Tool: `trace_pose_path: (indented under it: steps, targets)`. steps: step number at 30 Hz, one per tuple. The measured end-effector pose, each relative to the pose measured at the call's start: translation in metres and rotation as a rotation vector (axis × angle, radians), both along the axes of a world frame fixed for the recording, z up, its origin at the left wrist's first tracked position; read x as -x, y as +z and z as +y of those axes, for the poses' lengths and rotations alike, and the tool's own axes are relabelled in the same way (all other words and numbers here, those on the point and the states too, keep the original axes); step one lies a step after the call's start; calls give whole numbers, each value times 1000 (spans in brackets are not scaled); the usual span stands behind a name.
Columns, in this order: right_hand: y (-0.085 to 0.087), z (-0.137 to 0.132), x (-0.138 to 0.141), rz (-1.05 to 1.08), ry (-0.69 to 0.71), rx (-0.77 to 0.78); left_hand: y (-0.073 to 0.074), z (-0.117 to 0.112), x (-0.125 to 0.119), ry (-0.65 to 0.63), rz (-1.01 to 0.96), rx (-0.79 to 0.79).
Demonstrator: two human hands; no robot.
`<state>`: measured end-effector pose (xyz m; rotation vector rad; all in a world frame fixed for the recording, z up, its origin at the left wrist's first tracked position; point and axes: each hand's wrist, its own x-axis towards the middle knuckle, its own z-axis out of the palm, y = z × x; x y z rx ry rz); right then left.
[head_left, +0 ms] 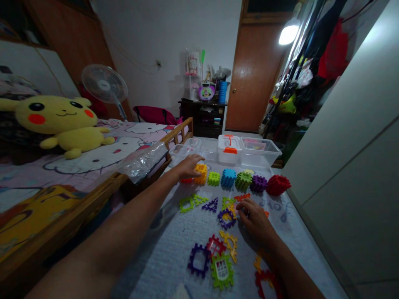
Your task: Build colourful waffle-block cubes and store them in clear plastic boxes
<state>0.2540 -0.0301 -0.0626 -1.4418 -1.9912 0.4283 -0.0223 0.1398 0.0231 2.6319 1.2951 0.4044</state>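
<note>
My left hand (188,167) is at a stack of yellow-orange interlocking plastic tiles (201,175), its fingers closed round the top and side. Part of a red-orange stack (186,180) shows below that wrist. Over the loose tiles, my right hand (253,214) has curled fingers; whatever they may hold is hidden. Beside its fingertips lie a purple square tile (227,219), a yellow tile (232,209) and an orange tile (242,197). Nearer to me are a dark purple frame tile (198,260), a green window tile (222,272), a red window tile (215,246) and a yellow tile (231,245).
A row of stacks runs right: light green (213,178), blue (228,177), green (243,181), purple (258,183), red (278,185). Behind stand a lidded clear box (229,155) and an open clear bin (260,153). A wooden bed rail (102,195) borders the left; a white cabinet (349,166) the right.
</note>
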Motion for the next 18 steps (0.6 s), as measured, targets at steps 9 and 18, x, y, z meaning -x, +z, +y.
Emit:
trace_pose_path:
  steps: [9,18]
  targets:
    - [4,0,0,-37,34,58,-29,-122,9,-160,-175,28]
    - [2,-6,13,-134,187,123,-53,-199,27,-204,-84,379]
